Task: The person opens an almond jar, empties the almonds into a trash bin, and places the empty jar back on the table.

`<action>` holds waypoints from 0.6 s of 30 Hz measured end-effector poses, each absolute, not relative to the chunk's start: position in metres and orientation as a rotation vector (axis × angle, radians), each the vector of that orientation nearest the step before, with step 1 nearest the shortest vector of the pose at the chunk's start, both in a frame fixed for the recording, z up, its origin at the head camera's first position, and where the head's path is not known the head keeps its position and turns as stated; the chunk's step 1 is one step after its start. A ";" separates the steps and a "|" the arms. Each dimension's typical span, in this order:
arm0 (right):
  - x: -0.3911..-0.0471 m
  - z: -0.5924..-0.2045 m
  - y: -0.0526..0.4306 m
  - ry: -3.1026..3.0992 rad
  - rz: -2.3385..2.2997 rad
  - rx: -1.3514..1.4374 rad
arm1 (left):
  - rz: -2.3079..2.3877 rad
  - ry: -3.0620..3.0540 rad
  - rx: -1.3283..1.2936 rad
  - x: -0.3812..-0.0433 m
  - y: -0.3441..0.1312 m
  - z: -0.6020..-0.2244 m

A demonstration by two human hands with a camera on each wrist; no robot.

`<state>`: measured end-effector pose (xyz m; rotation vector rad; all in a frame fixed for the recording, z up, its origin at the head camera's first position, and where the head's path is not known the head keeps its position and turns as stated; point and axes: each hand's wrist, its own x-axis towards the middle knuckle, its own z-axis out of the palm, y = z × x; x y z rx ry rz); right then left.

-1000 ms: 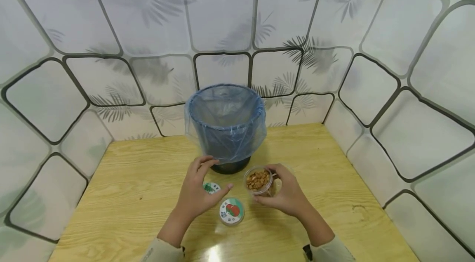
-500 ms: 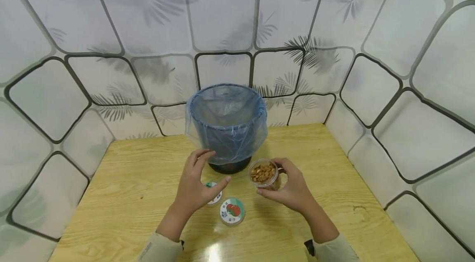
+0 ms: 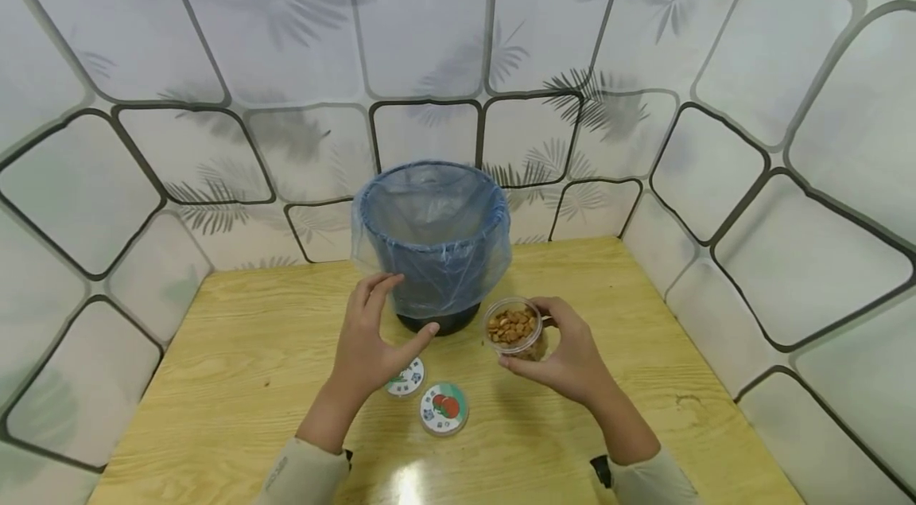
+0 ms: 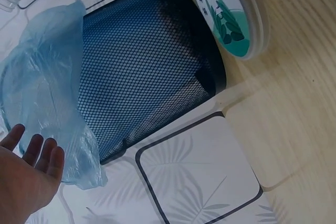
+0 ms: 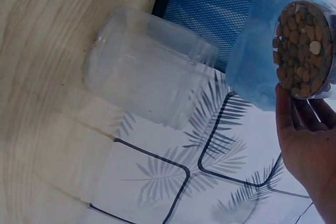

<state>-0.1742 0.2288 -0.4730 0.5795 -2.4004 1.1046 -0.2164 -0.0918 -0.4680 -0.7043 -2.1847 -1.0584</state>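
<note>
My right hand (image 3: pixel 565 354) grips a clear plastic jar of almonds (image 3: pixel 513 328), thumb on the near side and fingers on the far side. The jar has no lid on, and its nuts show from above and through the wall in the right wrist view. My left hand (image 3: pixel 368 338) is held in the air with fingers spread, holding nothing, in front of the bin. Below it lie two round lids on the table: a tomato-printed lid (image 3: pixel 444 408) and a green-vegetable lid (image 3: pixel 406 378), partly covered by the left thumb in the head view.
A mesh bin (image 4: pixel 152 61) lined with a blue plastic bag (image 3: pixel 436 266) stands at the back of the wooden table (image 3: pixel 250 378). In the right wrist view, a second clear jar (image 5: pixel 147 66) stands beside it. Patterned walls (image 3: pixel 429 28) enclose the back and sides.
The right hand has carried the jar of almonds slightly up and to the right. The left hand has drifted up and left, uncovering more of the green-vegetable lid.
</note>
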 end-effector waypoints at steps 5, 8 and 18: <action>-0.171 -0.463 0.227 -2.397 1.095 0.572 | -1.071 -2.180 -0.692 -0.220 -0.093 -0.462; -0.171 -0.458 0.226 -2.387 1.106 0.562 | -1.088 -2.178 -0.685 -0.223 -0.094 -0.458; -0.175 -0.448 0.223 -2.368 1.146 0.495 | -1.115 -2.203 -0.642 -0.229 -0.093 -0.443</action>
